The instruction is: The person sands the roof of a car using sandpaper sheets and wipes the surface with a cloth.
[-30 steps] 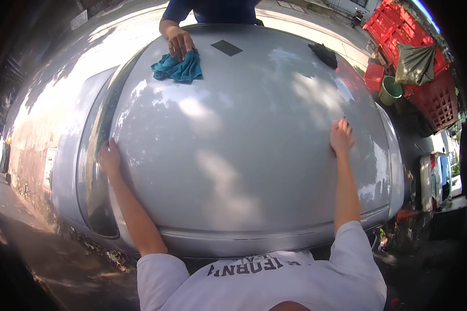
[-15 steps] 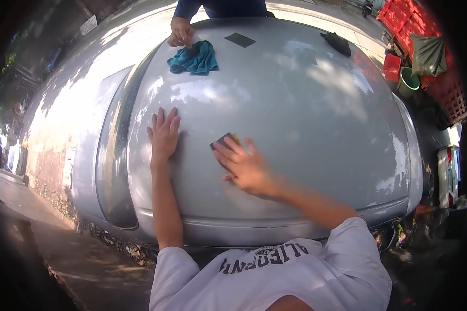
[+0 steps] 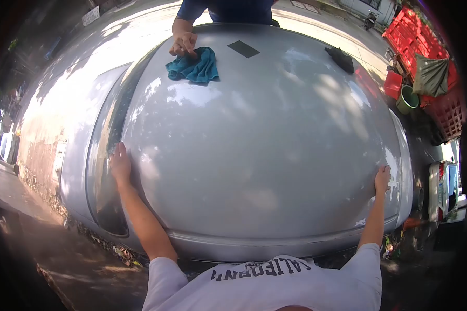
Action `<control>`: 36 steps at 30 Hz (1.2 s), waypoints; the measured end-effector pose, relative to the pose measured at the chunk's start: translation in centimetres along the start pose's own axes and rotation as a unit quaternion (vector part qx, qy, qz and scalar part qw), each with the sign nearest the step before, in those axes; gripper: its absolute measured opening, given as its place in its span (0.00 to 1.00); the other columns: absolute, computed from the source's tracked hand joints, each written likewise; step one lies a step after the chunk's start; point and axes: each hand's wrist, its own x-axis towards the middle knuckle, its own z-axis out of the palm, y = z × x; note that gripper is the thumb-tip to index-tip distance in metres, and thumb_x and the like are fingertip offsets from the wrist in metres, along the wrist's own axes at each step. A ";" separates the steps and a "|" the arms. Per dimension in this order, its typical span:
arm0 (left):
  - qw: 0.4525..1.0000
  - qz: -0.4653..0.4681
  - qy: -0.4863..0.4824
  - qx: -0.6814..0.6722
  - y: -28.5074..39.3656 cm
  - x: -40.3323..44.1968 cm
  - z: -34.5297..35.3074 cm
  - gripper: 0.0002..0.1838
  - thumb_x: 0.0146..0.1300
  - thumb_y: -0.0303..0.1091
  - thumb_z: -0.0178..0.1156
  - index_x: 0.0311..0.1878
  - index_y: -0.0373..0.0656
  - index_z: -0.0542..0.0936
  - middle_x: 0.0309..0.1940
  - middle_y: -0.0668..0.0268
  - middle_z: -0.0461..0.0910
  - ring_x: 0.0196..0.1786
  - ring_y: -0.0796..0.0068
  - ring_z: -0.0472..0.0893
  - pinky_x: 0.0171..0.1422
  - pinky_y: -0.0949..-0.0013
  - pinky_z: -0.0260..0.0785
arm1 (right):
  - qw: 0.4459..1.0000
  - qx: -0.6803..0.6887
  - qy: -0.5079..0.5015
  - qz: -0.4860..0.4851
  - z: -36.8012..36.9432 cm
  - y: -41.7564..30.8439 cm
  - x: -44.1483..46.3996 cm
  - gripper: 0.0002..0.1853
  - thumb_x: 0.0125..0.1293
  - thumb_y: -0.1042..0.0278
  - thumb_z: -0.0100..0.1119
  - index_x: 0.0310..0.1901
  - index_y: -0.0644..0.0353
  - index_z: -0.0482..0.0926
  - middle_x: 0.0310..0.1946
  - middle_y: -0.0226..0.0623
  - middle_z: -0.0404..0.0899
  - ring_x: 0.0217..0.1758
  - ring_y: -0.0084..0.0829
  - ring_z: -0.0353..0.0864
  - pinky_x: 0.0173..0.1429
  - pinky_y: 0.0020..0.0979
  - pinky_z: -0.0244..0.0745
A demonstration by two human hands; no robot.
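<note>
A silver car roof (image 3: pixel 275 150) spreads out before me. At its left edge, beside the glass, my left hand (image 3: pixel 121 163) lies with its fingers stretched out, holding nothing. Far to the right, my right hand (image 3: pixel 382 180) rests on the roof near the other edge. Its fingers look curled, and whatever may be under them is hidden. The dark pad with a yellow edge is nowhere visible on the roof now. A flat dark sheet (image 3: pixel 243 49) lies near the far edge. Left of it is a crumpled teal cloth (image 3: pixel 200 67).
Across the car, another person's hand (image 3: pixel 184 43) is at the teal cloth. A dark crumpled cloth (image 3: pixel 340 59) lies at the far right of the roof. Beyond stand a red crate (image 3: pixel 449 116), a green bucket (image 3: pixel 407 100) and a parked vehicle (image 3: pixel 441 189).
My right hand has swept from the middle of the roof to its right side, and the pad under it has gone from sight. My left hand has shifted left and nearer to me.
</note>
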 end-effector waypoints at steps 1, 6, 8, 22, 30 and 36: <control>1.000 -0.002 0.003 0.003 0.9 -0.6 0.3 0.32 0.74 0.63 0.37 0.74 0.59 0.67 0.69 0.49 0.70 0.71 0.42 0.67 0.75 0.47 0.57 | 1.000 0.001 0.011 -0.012 0.6 0.9 1.5 0.34 0.76 0.37 0.30 0.70 0.55 0.64 0.72 0.43 0.62 0.75 0.54 0.59 0.72 0.69 0.49; 0.995 0.021 0.084 0.054 2.2 -0.9 0.2 0.29 0.74 0.60 0.41 0.71 0.59 0.71 0.64 0.45 0.73 0.65 0.41 0.72 0.68 0.47 0.65 | 0.999 -0.022 -0.015 -0.021 5.7 -0.8 12.1 0.34 0.76 0.38 0.31 0.64 0.62 0.68 0.71 0.51 0.61 0.72 0.67 0.57 0.71 0.69 0.51; 0.993 -0.004 0.098 0.068 2.5 -1.1 0.7 0.27 0.74 0.58 0.44 0.69 0.58 0.72 0.61 0.48 0.75 0.63 0.41 0.74 0.66 0.47 0.67 | 0.997 -0.018 0.008 -0.070 8.4 -6.6 15.9 0.35 0.76 0.38 0.33 0.66 0.62 0.67 0.69 0.54 0.61 0.72 0.66 0.58 0.71 0.68 0.54; 0.998 -0.051 0.038 0.025 5.1 -1.6 -0.6 0.29 0.73 0.60 0.42 0.71 0.60 0.71 0.69 0.57 0.71 0.71 0.49 0.68 0.73 0.47 0.61 | 0.781 0.107 -0.070 -0.611 2.1 -50.8 -32.0 0.36 0.77 0.44 0.39 0.75 0.64 0.56 0.79 0.41 0.50 0.82 0.49 0.45 0.80 0.60 0.37; 0.998 -0.024 0.049 0.029 4.1 -0.3 1.3 0.34 0.72 0.64 0.42 0.73 0.55 0.69 0.69 0.50 0.70 0.72 0.46 0.67 0.74 0.44 0.56 | 0.913 -0.036 0.064 -0.401 2.2 -29.2 -10.3 0.31 0.76 0.46 0.42 0.72 0.57 0.65 0.77 0.35 0.59 0.79 0.45 0.56 0.75 0.59 0.55; 0.997 -0.048 0.058 0.028 5.7 0.2 2.1 0.35 0.71 0.64 0.43 0.73 0.54 0.68 0.70 0.44 0.66 0.75 0.43 0.62 0.74 0.37 0.51 | 0.997 0.000 0.040 -0.063 7.2 -8.5 3.3 0.35 0.78 0.41 0.32 0.76 0.56 0.57 0.78 0.38 0.54 0.79 0.46 0.53 0.76 0.58 0.51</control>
